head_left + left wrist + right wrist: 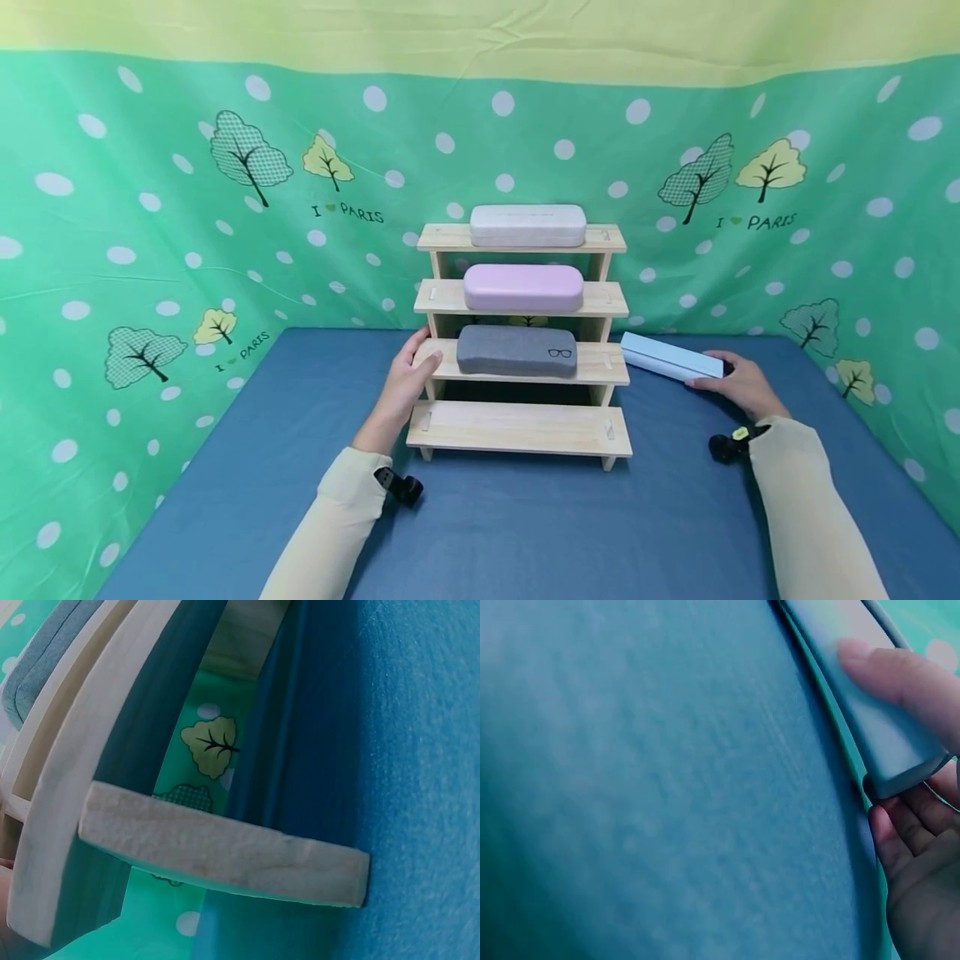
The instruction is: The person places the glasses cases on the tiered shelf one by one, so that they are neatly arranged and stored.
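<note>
A stepped wooden display rack (517,427) stands on the blue cloth. My left hand (405,379) grips its left side at the second tier from the bottom, thumb on the board and fingers partly hidden behind the edge. To the right of the rack, my right hand (738,385) holds a long light-blue glasses case (667,357) by its near end. In the right wrist view the thumb lies along the top of the case, with other fingers under its end. A grey glasses case (517,350) with a spectacles print sits on the tier beside my left hand.
A lilac glasses case (522,287) and, on the top tier, a whitish one (528,226) rest above the grey one. The bottom board is bare. A green dotted curtain (450,167) hangs behind the blue tabletop (525,525).
</note>
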Demonstrator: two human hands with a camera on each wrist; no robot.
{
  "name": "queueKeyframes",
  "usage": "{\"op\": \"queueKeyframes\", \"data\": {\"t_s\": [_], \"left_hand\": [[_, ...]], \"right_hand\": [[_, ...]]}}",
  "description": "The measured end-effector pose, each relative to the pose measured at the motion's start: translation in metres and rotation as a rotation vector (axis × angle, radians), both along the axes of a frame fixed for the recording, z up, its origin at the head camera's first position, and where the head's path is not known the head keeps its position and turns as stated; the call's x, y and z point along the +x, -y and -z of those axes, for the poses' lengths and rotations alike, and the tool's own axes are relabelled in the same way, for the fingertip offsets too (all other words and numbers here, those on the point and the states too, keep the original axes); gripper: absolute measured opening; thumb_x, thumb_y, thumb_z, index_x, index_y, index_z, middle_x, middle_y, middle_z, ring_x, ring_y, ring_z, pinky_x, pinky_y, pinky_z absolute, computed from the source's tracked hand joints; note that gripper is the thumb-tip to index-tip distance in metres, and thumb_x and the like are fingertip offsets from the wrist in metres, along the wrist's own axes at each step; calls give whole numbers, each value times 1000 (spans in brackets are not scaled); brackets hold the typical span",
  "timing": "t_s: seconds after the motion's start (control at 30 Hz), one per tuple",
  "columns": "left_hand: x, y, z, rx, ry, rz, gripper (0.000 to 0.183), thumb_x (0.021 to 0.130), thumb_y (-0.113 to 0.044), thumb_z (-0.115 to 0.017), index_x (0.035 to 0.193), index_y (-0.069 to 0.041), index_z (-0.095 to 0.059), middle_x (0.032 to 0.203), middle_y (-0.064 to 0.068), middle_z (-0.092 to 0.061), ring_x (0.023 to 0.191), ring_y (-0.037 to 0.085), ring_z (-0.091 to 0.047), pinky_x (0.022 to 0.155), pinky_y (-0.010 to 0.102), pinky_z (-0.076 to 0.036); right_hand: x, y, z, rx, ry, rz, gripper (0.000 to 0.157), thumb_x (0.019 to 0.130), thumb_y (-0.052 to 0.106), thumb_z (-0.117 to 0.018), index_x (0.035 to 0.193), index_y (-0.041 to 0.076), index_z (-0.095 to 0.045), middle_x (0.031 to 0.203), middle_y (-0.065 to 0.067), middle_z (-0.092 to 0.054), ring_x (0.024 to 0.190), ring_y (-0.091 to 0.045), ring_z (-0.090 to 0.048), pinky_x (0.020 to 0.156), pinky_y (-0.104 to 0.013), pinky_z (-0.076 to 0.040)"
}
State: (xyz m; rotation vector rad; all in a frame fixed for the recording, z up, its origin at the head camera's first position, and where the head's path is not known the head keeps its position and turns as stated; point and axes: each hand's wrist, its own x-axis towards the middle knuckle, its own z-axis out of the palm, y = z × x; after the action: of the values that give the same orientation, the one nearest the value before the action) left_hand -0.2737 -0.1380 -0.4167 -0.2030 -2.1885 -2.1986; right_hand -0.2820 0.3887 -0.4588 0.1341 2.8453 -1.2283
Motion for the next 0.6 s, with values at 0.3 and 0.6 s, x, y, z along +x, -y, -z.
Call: {"op": "queueKeyframes", "data": {"t_s": [0.3,0.6], "left_hand": [[15,-4,-21,-46,4,19,59,97,-8,-51,148,-2,-24,152,19,-25,138,30,-26,110,43,-25],[18,-4,-24,-40,-5,23,58,97,-9,-51,148,-2,-25,151,19,-26,138,30,-27,110,42,-25]], "right_hand": [[9,-1,3,-68,-93,83,75,82,41,-72,134,-6,-43,128,-29,-44,101,-30,-46,73,-29,-40],[19,-7,-8,-98,-180,103,63,82,34,-73,125,-4,-46,119,-17,-48,88,-13,-46,66,-21,-41]]}}
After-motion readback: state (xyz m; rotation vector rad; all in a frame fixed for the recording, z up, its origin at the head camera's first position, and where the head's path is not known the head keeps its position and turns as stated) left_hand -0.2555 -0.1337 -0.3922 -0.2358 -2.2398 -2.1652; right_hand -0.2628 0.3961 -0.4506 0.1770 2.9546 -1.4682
